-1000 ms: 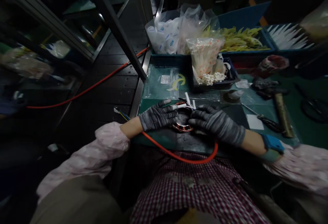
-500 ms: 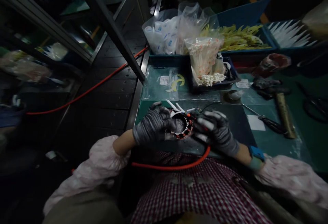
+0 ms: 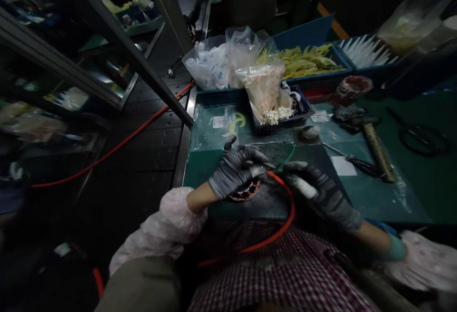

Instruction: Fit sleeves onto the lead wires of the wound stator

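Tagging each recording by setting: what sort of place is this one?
Most likely a factory assembly bench for small electric motors. The gloved left hand rests on a copper-wound stator, blue bins hold yellow and white parts, and a hammer lies on the green mat.

This is a factory assembly station, dimly lit. A green-matted counter carries blue plastic bins filled with yellow sleeve pieces and white strips. Just beside the bins lie clear plastic bags of small white parts. Near the bins on the mat rest a wooden-handled hammer and a thin screwdriver. Well apart from the bins, a slanted metal rack frame and an orange air hose cross the dark floor.
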`<state>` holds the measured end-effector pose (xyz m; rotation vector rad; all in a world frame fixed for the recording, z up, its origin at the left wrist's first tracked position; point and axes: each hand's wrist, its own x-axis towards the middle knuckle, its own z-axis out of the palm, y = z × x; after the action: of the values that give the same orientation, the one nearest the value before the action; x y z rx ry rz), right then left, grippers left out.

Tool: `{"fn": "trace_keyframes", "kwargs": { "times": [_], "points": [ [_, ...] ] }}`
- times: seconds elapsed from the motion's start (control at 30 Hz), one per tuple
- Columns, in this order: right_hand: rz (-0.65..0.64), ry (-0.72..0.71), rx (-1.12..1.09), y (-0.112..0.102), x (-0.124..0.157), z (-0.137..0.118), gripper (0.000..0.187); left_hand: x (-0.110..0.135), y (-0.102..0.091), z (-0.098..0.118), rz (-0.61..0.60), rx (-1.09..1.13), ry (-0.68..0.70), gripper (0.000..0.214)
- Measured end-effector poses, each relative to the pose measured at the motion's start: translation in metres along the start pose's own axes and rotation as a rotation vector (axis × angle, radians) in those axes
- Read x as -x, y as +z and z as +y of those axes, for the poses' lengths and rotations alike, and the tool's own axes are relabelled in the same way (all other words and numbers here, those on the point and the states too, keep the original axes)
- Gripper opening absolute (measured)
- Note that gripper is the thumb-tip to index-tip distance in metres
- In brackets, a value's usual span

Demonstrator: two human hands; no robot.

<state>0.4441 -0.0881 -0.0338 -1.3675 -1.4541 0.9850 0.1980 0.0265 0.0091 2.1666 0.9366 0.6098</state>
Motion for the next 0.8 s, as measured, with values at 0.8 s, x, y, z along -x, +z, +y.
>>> {"fn": "trace_keyframes", "kwargs": {
  "times": [0.8],
  "points": [
    [0.459,-0.180,0.155,0.058,-0.046,-0.004,0.025,0.034,-0.006,-0.021,0.119,-0.210,-0.130,0.030]
  ]
}}
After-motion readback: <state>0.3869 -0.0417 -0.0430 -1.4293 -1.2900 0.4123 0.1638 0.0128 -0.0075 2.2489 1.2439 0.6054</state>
